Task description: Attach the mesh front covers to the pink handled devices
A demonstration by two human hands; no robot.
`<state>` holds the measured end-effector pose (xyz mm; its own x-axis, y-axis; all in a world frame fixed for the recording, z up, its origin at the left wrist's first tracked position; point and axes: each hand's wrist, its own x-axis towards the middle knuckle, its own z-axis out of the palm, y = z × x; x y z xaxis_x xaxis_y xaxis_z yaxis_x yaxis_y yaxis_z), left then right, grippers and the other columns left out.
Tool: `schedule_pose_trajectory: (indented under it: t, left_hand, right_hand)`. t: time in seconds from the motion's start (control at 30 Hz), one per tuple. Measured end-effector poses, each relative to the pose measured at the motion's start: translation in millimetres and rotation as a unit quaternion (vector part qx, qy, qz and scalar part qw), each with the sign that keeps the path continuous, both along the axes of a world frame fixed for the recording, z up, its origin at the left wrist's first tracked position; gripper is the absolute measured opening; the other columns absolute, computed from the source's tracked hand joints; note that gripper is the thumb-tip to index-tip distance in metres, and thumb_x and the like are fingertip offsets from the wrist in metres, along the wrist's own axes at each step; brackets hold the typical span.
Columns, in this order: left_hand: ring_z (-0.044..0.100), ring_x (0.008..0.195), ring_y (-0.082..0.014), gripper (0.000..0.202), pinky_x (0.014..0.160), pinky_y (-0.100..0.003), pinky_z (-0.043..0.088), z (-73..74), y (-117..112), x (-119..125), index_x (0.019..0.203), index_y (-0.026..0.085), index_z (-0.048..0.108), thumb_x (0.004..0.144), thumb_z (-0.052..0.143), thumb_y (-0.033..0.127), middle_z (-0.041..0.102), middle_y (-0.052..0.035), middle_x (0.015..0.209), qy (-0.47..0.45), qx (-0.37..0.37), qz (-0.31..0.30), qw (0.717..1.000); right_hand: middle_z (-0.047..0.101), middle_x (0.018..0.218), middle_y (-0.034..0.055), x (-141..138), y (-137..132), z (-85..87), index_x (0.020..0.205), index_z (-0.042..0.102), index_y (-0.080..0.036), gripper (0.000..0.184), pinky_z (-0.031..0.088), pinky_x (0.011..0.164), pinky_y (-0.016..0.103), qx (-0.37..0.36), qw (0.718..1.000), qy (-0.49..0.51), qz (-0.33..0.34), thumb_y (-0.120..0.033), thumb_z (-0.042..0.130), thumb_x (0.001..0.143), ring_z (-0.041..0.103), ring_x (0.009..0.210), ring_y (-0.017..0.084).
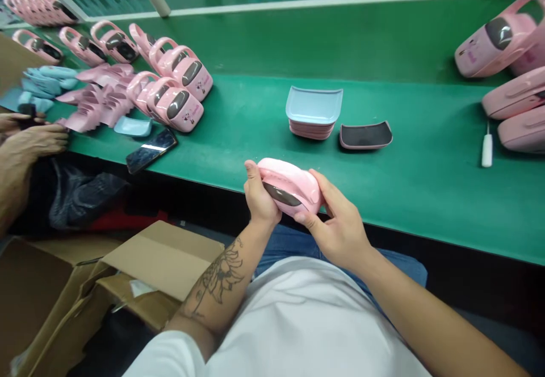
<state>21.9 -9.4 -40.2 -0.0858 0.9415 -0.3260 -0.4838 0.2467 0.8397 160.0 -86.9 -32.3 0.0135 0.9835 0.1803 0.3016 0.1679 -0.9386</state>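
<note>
At the near edge of the green bench [247, 110]: a pink case [313, 187] with a dark window [281, 194], held up in two bare hands
Left hand [263, 204]: closed round the case's nine o'clock end, thumb upright against it, the other fingers mostly hidden
Right hand [340, 223]: half curled at the three o'clock end, forefinger on the far side, thumb on the near, the case filling the gap
Tray stack [314, 107]: just past twelve o'clock from the case, light blue on top, pink below
Dark-lined tray [366, 136]: two o'clock, near the stack
White-handled tool [487, 150]: about three o'clock, well apart, beside some pink cases lying flat [522, 130]
Phone [151, 150]: nine o'clock, near the bench edge, askew
Standing pink cases [183, 110]: ten o'clock, grouped beyond the phone
Co-worker's hand [46, 138]: far out at nine o'clock, near pink pieces [102, 96]
Cardboard box [166, 255]: eight o'clock, lower than the bench, flap raised
</note>
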Motion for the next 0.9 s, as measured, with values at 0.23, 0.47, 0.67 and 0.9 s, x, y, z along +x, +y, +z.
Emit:
schedule_pose_trajectory:
  t: [0.23, 0.47, 0.67, 0.9]
  left_hand:
    - [0.076, 0.091, -0.0294, 0.068, 0.088, -0.045, 0.062, 35.3, 5.7, 4.0, 0.104, 0.017, 0.069, 0.100, 0.034, 0.075, 0.077, -0.0098, 0.092, -0.171, -0.148, -0.044, 0.973]
    - [0.075, 0.089, -0.0249, 0.049, 0.089, -0.042, 0.061, 36.9, 2.1, 14.4, 0.106, 0.018, 0.068, 0.103, 0.041, 0.059, 0.075, -0.0069, 0.092, -0.198, -0.177, -0.025, 0.964]
    - [0.068, 0.121, -0.0303, 0.051, 0.103, -0.040, 0.055, 36.8, -24.7, 12.2, 0.120, 0.020, 0.065, 0.084, 0.075, 0.055, 0.073, -0.0092, 0.122, 0.091, 0.085, -0.043, 0.991]
    - [0.071, 0.118, -0.0369, 0.079, 0.099, -0.050, 0.060, 28.0, -23.7, 33.6, 0.138, 0.026, 0.053, 0.074, 0.087, 0.056, 0.071, -0.0125, 0.129, 0.217, 0.211, -0.172, 0.937]
  right_hand:
    - [0.054, 0.158, 0.0147, 3.4, 6.8, 9.4, 0.164, 0.036, -0.029, 0.095, 0.042, 0.123, 0.059, 0.105, 0.994, -0.039, -0.001, -0.056, 0.082, 0.085, 0.051, 0.146, 0.038]
    - [0.055, 0.153, 0.0163, -2.9, 7.9, 16.7, 0.159, 0.042, -0.027, 0.087, 0.046, 0.118, 0.059, 0.086, 0.995, -0.022, -0.039, -0.061, 0.078, 0.087, 0.054, 0.140, 0.038]
    - [0.056, 0.151, 0.0146, 16.1, 10.6, 24.6, 0.153, 0.047, -0.026, 0.070, 0.045, 0.119, 0.057, 0.018, 0.999, 0.019, -0.044, -0.059, 0.067, 0.095, 0.056, 0.138, 0.037]
    - [0.064, 0.146, 0.0077, 58.6, 10.0, 23.1, 0.151, 0.050, -0.034, 0.059, 0.050, 0.116, 0.053, 0.020, 0.995, 0.095, -0.022, -0.050, 0.065, 0.097, 0.061, 0.136, 0.035]
